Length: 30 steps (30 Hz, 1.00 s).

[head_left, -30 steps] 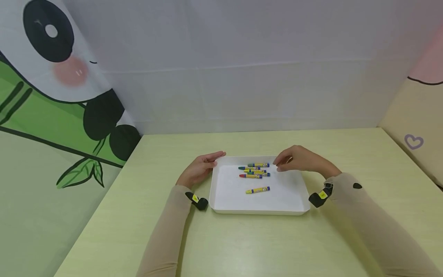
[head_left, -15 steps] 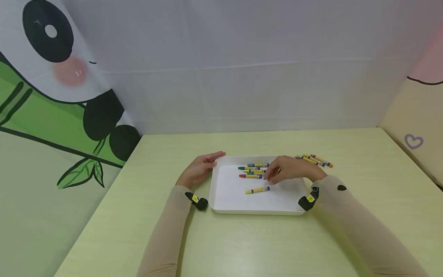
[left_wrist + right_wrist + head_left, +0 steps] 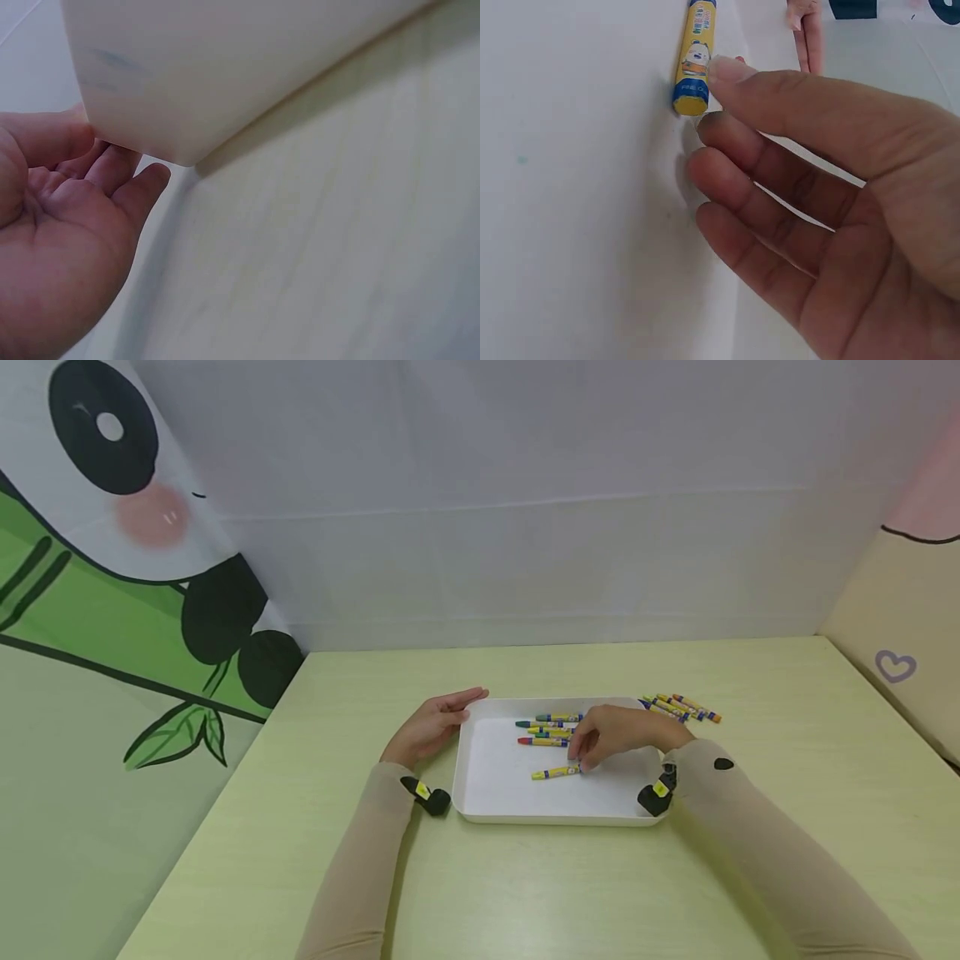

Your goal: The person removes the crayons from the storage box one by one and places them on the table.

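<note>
My left hand (image 3: 429, 727) holds the white tray (image 3: 570, 820) at its far left corner, thumb along the rim. The left wrist view shows its thumb and fingertips right at the tray's edge (image 3: 172, 105). Over the tray's right half, my right hand (image 3: 618, 732) reaches down to a lone yellow crayon (image 3: 553, 773). In the right wrist view its thumb tip meets the blue-banded end of this crayon (image 3: 694, 67), while the other visible fingers curve loosely beside it. Behind lie several more crayons in a loose row, including a red one (image 3: 534, 742); the hand covers some of their right ends.
Several yellow-wrapped crayons (image 3: 693, 708) lie side by side on the table beyond the tray's far right corner. The pale wooden table (image 3: 517, 893) meets a grey-white cloth backdrop (image 3: 555, 568), with printed cartoon panels at both sides.
My right hand has moved left and toward me, from the tray's far right edge to the lone crayon, uncovering the crayons on the table. My left hand stays on the tray.
</note>
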Tool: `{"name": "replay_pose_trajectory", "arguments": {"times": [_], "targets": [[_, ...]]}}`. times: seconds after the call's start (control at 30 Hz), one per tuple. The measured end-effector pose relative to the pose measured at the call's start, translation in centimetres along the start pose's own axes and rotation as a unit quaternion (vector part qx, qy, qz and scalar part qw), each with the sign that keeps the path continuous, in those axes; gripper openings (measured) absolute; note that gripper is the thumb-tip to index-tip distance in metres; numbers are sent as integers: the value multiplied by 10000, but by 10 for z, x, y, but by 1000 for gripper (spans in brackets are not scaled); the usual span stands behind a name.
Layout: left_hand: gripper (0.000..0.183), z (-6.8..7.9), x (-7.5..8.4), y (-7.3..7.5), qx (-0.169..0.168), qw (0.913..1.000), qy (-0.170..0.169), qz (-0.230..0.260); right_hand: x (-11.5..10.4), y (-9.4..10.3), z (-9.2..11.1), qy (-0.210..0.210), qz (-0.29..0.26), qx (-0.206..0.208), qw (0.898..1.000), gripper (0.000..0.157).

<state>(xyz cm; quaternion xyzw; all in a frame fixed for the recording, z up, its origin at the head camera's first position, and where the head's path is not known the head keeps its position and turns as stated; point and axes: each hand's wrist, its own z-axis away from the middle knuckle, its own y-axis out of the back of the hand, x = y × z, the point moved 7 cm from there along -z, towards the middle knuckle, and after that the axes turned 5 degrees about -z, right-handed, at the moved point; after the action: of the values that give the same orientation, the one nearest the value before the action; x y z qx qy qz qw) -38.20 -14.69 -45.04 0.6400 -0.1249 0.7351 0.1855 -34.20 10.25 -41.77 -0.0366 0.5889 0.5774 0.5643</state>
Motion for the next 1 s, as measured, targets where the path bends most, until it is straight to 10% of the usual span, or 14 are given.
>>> {"name": "replay_pose_trajectory", "arguments": {"times": [1.0], "targets": [[50, 6, 6, 0, -104, 9998, -79, 134, -11, -8, -1, -141, 157, -111, 9997, 8]]}}
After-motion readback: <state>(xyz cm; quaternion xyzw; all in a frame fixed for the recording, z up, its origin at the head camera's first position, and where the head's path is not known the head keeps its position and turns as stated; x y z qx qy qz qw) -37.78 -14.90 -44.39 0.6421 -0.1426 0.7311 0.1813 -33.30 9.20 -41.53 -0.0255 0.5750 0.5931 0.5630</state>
